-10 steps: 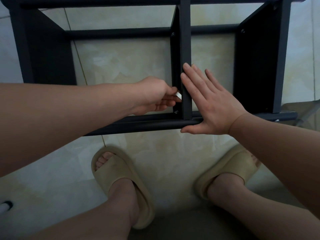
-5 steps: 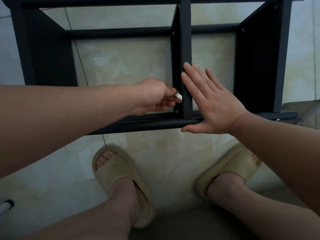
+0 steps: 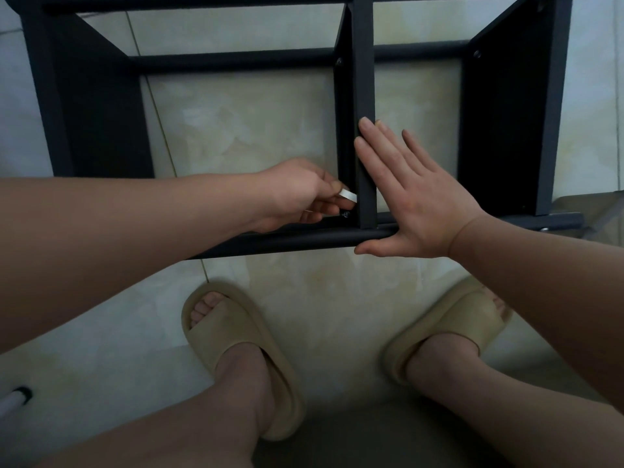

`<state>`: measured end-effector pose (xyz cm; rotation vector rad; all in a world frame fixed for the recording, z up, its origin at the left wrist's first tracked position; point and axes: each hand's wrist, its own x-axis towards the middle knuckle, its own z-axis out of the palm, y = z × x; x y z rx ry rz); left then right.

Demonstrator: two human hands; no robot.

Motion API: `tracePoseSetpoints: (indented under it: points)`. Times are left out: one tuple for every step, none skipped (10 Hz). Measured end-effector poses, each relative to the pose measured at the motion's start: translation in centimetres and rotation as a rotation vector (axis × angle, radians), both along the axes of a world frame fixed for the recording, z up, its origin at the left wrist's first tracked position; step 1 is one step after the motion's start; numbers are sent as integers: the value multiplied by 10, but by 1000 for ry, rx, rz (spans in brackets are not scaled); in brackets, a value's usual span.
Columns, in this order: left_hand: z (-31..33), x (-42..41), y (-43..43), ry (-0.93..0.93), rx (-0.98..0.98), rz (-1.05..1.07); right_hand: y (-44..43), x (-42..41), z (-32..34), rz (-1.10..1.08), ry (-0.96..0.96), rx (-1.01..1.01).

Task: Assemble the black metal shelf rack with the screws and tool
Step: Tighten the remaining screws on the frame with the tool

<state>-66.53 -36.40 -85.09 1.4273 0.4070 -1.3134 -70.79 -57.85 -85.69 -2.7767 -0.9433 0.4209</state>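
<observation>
The black rack (image 3: 364, 62) runs off the top edge, its far rail cut away. The left grip (image 3: 297, 194) curls over a silvery tool (image 3: 348, 195), hiding all but one end. The screw (image 3: 346, 214) beneath is too small to read. A white, black-tipped object (image 3: 13, 398) on the floor is clipped at the left edge.

Black metal rack (image 3: 364, 79), partly assembled, with a small silvery tool (image 3: 348, 195) seemingly at its near screw (image 3: 346, 214)

Our left hand (image 3: 293, 194) pinches a small silver tool (image 3: 348, 195) just above a screw (image 3: 346, 214) at the near end of the black rack's (image 3: 101, 113) middle bar (image 3: 364, 79). Our right hand (image 3: 422, 204) presses flat on that bar's right side, thumb along the near rail (image 3: 287, 239). Beige slippers (image 3: 233, 332) rest on the tiled floor (image 3: 246, 130).
</observation>
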Motion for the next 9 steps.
tracePoseSetpoints:
  points:
    - [-1, 0, 2, -23, 3, -32, 0, 0, 0, 1, 2, -4]
    - [-1, 1, 3, -93, 22, -115, 0, 0, 0, 7, 0, -10]
    - [0, 4, 4, -144, 27, -176, 0, 0, 0, 7, 1, -10]
    - [1, 3, 5, -156, 21, -201, 0, 0, 0, 7, 7, -16]
    - [0, 2, 8, -175, 13, -245, -1, 1, 1, 10, 9, -19]
    - [0, 0, 10, -205, 5, -285, -1, 1, 1, 12, 6, -19]
    - [0, -3, 11, -289, 8, -324, -1, 1, 0, 12, 4, -17]
    - [0, -5, 10, -356, -6, -359, 0, 0, 0, 16, 3, -21]
    - [0, -7, 11, -380, -17, -391, 0, 1, 0, 16, 5, -25]
